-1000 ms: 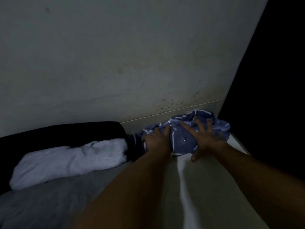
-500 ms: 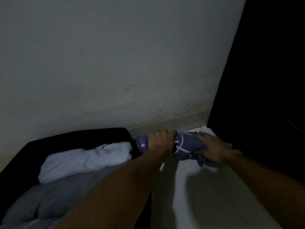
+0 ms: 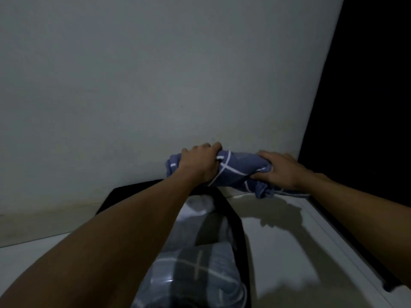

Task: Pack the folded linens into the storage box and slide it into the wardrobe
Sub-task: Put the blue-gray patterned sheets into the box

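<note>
A blue linen with white grid lines is bunched into a roll and held in the air near the wall. My left hand grips its left end and my right hand grips its right end. Below the roll sits the black storage box, its far rim under my left wrist. Inside the box lie a white folded linen at the far end and a grey checked linen nearer to me. My left forearm hides much of the box's left side.
A pale wall rises straight ahead, with a skirting strip at its foot. A dark wardrobe fills the right edge. Light floor tiles lie to the right of the box.
Both hands have lifted the blue linen off the floor and carried it leftward, above the box's far end. The view has tilted down, so more of the box shows.
</note>
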